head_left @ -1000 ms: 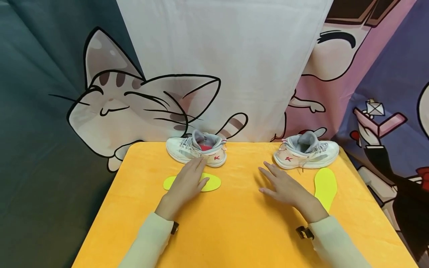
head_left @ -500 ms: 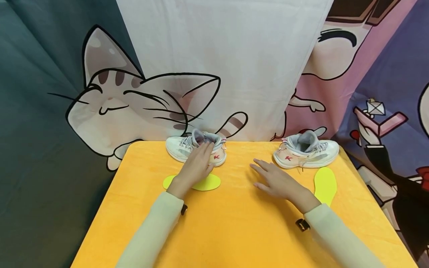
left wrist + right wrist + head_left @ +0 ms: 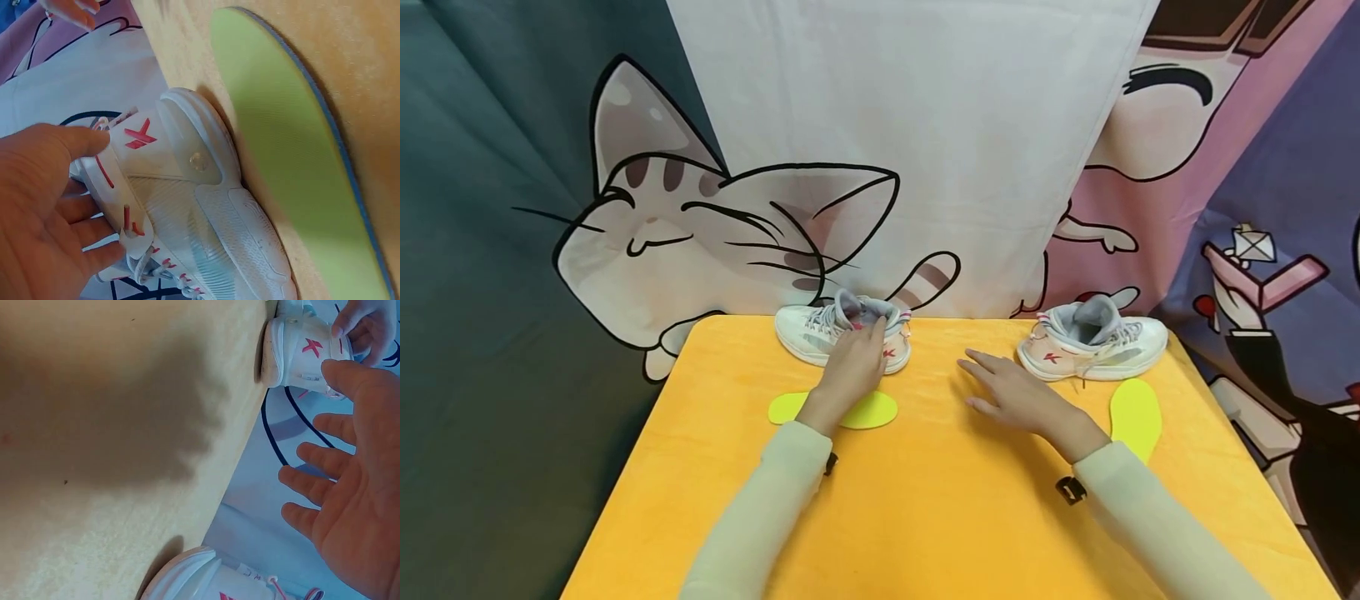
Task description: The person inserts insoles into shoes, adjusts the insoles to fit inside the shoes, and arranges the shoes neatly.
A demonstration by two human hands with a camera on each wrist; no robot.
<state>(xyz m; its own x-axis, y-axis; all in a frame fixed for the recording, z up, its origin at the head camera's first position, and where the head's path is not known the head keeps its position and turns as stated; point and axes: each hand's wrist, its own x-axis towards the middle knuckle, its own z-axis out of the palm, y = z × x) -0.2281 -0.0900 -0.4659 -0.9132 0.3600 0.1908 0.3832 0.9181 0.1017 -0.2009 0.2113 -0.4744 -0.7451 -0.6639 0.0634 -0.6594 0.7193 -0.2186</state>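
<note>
My left hand point(image 3: 853, 362) is at the collar of the left white sneaker point(image 3: 801, 335), which has a red K mark on its heel. In the left wrist view its thumb presses the outside of the collar while the other fingers point(image 3: 94, 230) curl over into the opening, pinching the edge. A yellow insole point(image 3: 876, 410) lies flat below this sneaker, partly hidden by my left wrist; a blue edge shows in the left wrist view. My right hand point(image 3: 1018, 398) hovers over the table with fingers spread, holding nothing. Closest to it is the right white sneaker point(image 3: 1138, 343).
A second yellow insole point(image 3: 1135, 412) lies on the right, in front of the right sneaker and partly behind my right forearm. Both sneakers stand at the far edge of the yellow table point(image 3: 925, 517). Behind it hangs a cloth backdrop point(image 3: 970, 133) with cartoon prints.
My left hand has moved forward and right from above the insole to the left sneaker's collar, and its fingers have gone into the opening. My right hand has drifted slightly left, still spread.
</note>
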